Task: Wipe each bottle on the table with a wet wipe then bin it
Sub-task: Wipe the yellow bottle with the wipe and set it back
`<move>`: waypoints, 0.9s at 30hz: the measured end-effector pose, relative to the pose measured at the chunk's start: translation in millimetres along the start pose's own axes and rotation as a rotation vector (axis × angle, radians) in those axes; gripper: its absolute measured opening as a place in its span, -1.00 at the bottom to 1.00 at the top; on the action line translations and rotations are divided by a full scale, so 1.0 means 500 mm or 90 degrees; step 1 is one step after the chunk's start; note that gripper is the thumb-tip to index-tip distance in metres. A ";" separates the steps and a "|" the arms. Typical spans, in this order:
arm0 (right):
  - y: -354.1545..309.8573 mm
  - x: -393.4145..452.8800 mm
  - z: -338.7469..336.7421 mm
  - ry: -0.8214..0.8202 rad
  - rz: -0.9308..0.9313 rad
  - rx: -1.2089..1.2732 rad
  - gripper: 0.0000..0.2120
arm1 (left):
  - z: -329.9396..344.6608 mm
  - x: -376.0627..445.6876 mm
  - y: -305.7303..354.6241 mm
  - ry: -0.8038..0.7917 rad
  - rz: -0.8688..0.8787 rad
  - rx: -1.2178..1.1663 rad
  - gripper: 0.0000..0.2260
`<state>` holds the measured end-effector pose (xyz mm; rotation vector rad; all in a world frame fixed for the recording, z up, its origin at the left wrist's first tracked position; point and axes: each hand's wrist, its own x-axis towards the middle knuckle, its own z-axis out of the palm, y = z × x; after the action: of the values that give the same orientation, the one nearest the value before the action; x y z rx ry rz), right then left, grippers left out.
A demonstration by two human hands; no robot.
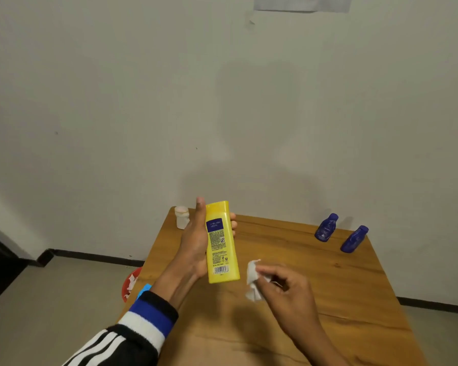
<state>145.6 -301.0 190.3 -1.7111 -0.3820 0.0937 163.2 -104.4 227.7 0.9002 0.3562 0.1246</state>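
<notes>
My left hand [195, 241] grips a tall yellow bottle [221, 243] above the wooden table [328, 299], back label and barcode facing me, thumb on its left edge and fingertips wrapping its right side. My right hand [288, 289] pinches a crumpled white wet wipe [253, 280] just right of the bottle's lower end, a small gap between them. Two small dark blue bottles [326, 227] [354, 239] stand at the table's far right. A small white bottle [182, 217] stands at the far left corner.
A red bin [129, 283] holding white scraps sits on the floor left of the table, beside a blue item [143, 290] at the table edge. A pale wall rises right behind the table.
</notes>
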 end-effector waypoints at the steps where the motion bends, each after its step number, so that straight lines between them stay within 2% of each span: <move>1: -0.011 0.009 -0.006 0.028 0.036 0.041 -0.69 | 0.001 0.000 -0.002 0.001 -0.007 0.012 -0.32; 4: -0.044 0.027 -0.023 0.060 0.059 0.093 -0.74 | 0.005 -0.005 -0.005 0.003 -0.026 0.028 -0.44; 8: -0.067 0.035 -0.016 0.012 -0.022 0.057 -0.77 | 0.020 -0.014 -0.012 0.060 -0.019 0.087 -0.58; 10: -0.077 0.042 -0.001 -0.013 -0.072 0.036 -0.81 | 0.037 -0.023 -0.015 0.049 -0.001 0.105 -0.61; 13: -0.100 0.067 0.016 0.019 -0.125 -0.002 -0.85 | 0.056 -0.035 -0.017 0.031 0.026 0.118 -0.62; 19: -0.144 0.133 0.013 0.100 -0.098 0.010 -0.88 | 0.075 -0.055 -0.029 -0.036 0.089 0.189 -0.63; 23: -0.143 0.127 0.030 0.136 -0.092 0.072 -0.85 | 0.079 -0.059 -0.028 -0.004 0.134 0.210 -0.64; 27: -0.119 0.084 0.050 0.145 -0.036 0.187 -0.81 | 0.066 -0.056 -0.038 0.014 0.165 0.225 -0.61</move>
<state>166.2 -257.3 250.0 -1.4029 -0.2334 -0.0826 147.9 -147.9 238.5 1.2937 0.2847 0.3176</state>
